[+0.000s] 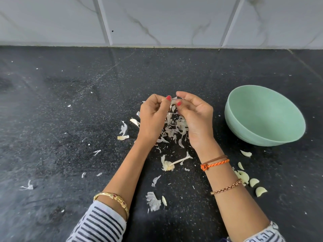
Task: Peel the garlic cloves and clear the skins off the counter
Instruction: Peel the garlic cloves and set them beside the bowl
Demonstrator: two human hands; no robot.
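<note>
No brand, label or writing can be read on anything in view. Both hands are raised over the middle of the dark speckled desk. The left hand and the right hand meet at their fingertips, each pinching the same garlic clove, a pale sliver with a wisp of papery skin sticking up. Most of the clove is hidden behind the thumbs. Beneath the hands lies a heap of white skins, with more flakes scattered near and left. A bare garlic stem lies nearer. Peeled cloves lie at the near right, partly covered by the right forearm. A mint-green bowl stands right of the hands.
</note>
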